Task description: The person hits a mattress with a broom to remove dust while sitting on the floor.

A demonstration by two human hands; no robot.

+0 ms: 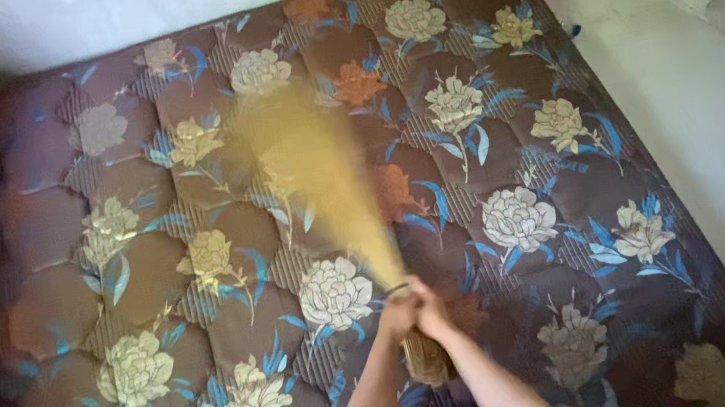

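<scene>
Now | left hand [398,311], right hand [430,313]: both clenched on one broom [325,185] | one floral mattress [522,205]

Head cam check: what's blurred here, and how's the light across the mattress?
Head view: the straw broom is smeared by motion blur, while both hands, left hand and right hand, gripping its handle are fairly sharp; the floral mattress is well lit on the right, falling into shadow at its left edge.
</scene>
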